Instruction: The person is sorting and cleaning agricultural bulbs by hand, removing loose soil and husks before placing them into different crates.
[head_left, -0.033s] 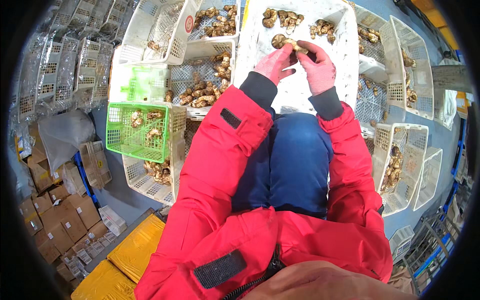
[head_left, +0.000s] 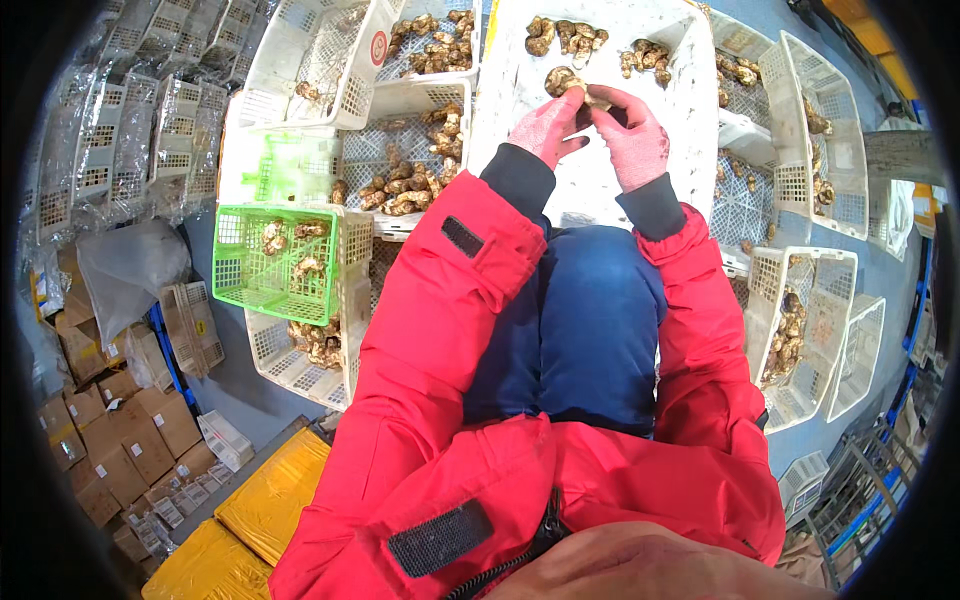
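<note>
Both my hands wear pink gloves and meet over a large white tray (head_left: 685, 120) in front of my knees. My left hand (head_left: 545, 125) and my right hand (head_left: 638, 142) pinch one brown lumpy piece (head_left: 588, 98), mushroom-like, between their fingertips. A second brown lump (head_left: 560, 78) lies on the tray just beyond my left fingers. More such pieces (head_left: 570, 32) sit in a heap at the tray's far edge. My red jacket sleeves and blue trousers fill the middle of the picture.
A green basket (head_left: 275, 265) with a few lumps rests on white baskets (head_left: 300, 355) to my left. More white baskets (head_left: 410, 170) hold lumps ahead and on the right (head_left: 800, 330). Wrapped basket stacks (head_left: 110, 140), cardboard boxes (head_left: 110, 440) and yellow packs (head_left: 270, 495) lie left.
</note>
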